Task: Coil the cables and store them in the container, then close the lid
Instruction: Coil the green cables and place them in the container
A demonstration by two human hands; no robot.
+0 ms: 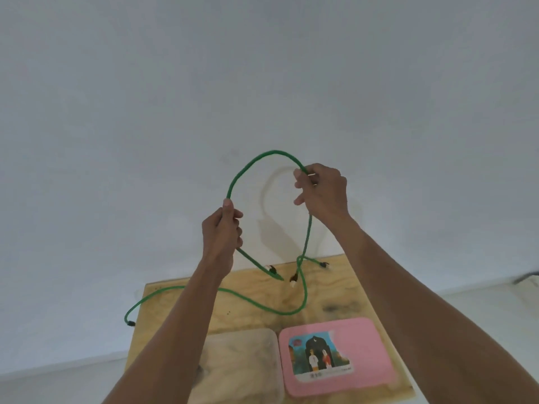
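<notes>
I hold a green cable [253, 163] up in front of the wall, arched in a loop between both hands. My left hand [222, 231] grips it at the loop's left foot. My right hand [322, 191] pinches it at the upper right. From the hands the cable hangs down onto the wooden board [256, 316]. One strand runs left and ends in a black connector [131, 323] off the board's edge. More connector ends [293, 279] lie near the far edge. The clear container [248, 365] sits open at the near edge, its pink lid [338, 355] lying beside it on the right.
A white wall rises right behind the board. A dark bar [525, 277] pokes in at the far right. The floor around the board is pale.
</notes>
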